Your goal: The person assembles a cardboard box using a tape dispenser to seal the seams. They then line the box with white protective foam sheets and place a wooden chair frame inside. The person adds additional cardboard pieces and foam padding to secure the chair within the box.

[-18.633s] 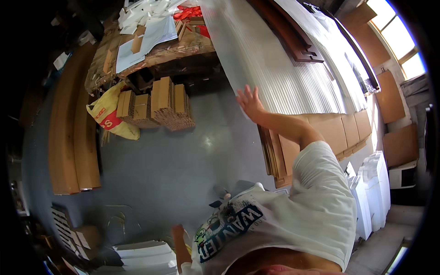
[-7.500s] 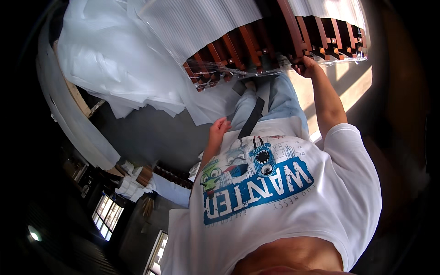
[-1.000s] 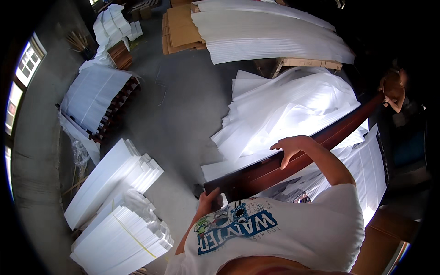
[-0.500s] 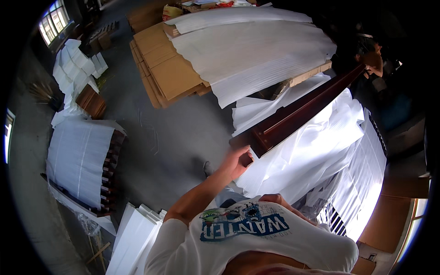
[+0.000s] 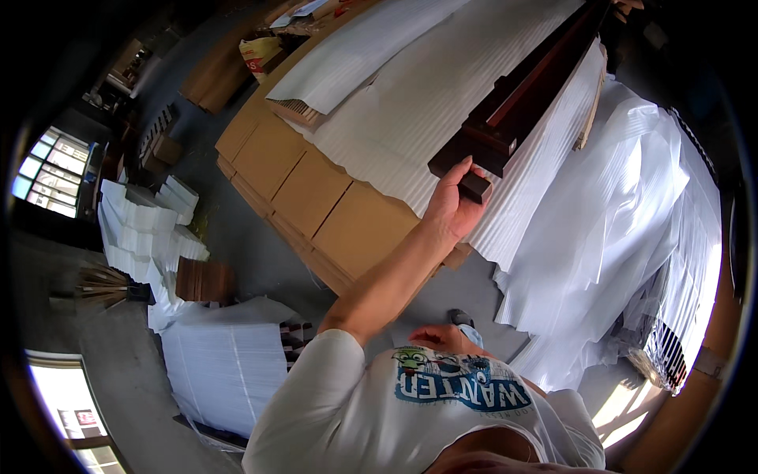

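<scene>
My left hand is closed around a short block-like stub at the near end of a long dark reddish-brown wooden beam. The beam slants up to the far right, above a table-high stack draped with white foam sheet. It has a ledge along its side and a thicker block near my grip. At its far end another person's hand shows at the picture's edge; its hold there is hard to make out. My right hand is low against my shirt, away from the beam. Its fingers are partly hidden, and I see nothing in it.
Flat brown cardboard lies under the foam sheet's left edge. At right, loose white sheeting hangs over another pile. Left are white foam blocks, brown boards and a white-covered stack.
My left hand and the beam's near end have moved forward and up, bringing the beam over the foam-covered stack. My view has turned and shifted closer to that stack.
</scene>
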{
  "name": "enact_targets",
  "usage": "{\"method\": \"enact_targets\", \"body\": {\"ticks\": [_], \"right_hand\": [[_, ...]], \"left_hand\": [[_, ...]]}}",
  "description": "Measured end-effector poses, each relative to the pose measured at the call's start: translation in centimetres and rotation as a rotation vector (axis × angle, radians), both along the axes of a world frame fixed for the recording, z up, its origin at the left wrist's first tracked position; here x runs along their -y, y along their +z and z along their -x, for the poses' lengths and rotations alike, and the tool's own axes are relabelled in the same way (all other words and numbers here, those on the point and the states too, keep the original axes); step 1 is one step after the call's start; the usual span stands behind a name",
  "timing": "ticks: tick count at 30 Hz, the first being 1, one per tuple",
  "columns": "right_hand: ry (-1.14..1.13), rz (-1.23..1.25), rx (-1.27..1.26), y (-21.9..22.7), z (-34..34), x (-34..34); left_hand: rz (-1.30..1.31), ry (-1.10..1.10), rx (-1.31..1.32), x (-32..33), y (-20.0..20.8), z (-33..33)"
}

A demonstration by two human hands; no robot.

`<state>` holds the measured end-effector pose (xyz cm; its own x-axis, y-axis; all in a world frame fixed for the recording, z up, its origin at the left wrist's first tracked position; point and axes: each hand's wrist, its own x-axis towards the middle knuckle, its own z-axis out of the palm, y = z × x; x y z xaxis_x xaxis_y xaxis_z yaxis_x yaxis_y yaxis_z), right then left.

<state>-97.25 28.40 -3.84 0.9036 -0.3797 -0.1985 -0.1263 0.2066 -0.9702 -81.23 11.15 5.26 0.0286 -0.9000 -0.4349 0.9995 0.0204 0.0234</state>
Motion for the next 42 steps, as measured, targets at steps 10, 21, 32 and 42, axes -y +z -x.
{"method": "enact_targets", "body": {"ticks": [10, 21, 32, 42], "right_hand": [[-0.631, -0.189, -0.451, 3.7, -22.6, -7.8], [-0.928, 0.39, -0.562, 2.6, -33.6, -5.0], [-1.174, -0.042, -0.517, 0.1, -33.8, -2.3], [-1.288, -0.132, -0.536, 0.7, -34.6, -0.8]], "left_hand": [[0.084, -0.052, 0.06, 6.0, 2.4, -27.9], [0.061, -0.042, 0.094, 8.9, 4.5, -49.6], [0.023, -0.012, 0.078, 11.5, 1.3, -56.8], [0.014, 0.042, 0.125, 10.4, -0.9, -58.4]]}}
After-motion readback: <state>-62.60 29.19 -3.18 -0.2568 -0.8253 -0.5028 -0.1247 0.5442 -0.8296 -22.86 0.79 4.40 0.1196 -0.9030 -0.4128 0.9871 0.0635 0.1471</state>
